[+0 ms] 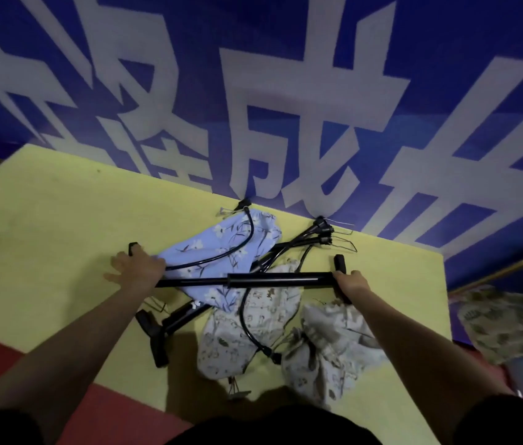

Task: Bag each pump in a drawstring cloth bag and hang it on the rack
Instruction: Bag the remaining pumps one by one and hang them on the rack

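Head view: pump lying crosswise, right hand gripping its handle end, left hand spread loosely at the far end.

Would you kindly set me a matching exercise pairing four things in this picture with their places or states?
Things:
1. blue bag
2. pump
3. left hand
4. right hand

States:
A. grips the pump's T-handle
B. lies flat under the pump and a hose
C. held level across the bags
D. at the pump's foot end, some fingers spread

Pairs: 1-B, 2-C, 3-D, 4-A
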A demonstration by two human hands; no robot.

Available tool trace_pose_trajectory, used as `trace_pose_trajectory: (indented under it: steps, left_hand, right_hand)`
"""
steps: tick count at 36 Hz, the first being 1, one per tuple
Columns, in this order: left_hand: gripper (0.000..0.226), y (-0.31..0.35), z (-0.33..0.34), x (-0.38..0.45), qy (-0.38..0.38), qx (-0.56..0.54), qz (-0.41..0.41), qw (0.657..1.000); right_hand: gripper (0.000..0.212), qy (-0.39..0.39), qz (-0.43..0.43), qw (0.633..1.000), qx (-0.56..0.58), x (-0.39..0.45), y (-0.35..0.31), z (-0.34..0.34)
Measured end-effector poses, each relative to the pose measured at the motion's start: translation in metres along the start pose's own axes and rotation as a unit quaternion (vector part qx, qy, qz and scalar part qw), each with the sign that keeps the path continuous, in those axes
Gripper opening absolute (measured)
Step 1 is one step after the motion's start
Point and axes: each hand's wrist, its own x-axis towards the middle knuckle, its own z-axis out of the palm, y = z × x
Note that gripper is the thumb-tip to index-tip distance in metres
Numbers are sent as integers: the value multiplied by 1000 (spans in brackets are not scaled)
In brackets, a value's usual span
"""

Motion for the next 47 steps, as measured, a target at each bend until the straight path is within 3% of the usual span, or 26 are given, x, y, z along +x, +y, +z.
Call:
trace_pose_trajectory:
  steps: [4, 8, 12, 16, 19, 24, 31, 37, 47]
  left_hand:
    - [49, -18, -5, 11, -22, -66, -36, 997]
    - [33, -20, -6, 6, -51, -50, 36, 997]
    - [31, -3, -3, 11, 8, -54, 54, 997]
    - [27, 23, -20, 9, 45, -51, 85, 994]
    - [28, 35, -33, 9, 67, -55, 109, 990]
    - [36, 54, -43, -11, 40, -2, 154, 987]
    - [32, 68, -75, -48, 65, -39, 285, 955]
    - [22, 80, -103, -78, 24, -109, 393, 913]
    - [13, 68, -100, -98, 6, -146, 399, 905]
  right_hand:
    - [36, -11, 4, 1000, 29, -55, -32, -9]
    - [58, -10, 53, 995, 88, -39, -24, -6]
    - [82, 34, 46, 995, 87, -31, -10, -1]
    - [60, 51, 29, 991, 123, -46, -10, -13]
    - [55, 72, 10, 987, 146, -54, -10, -17]
    - [41, 114, -44, 974, 190, -76, -23, -20]
    - [34, 131, -81, 954, 258, -100, -26, -26]
    - [42, 117, -80, 939, 313, -122, -19, -26]
    - [27, 119, -114, 926, 340, -154, -5, -31]
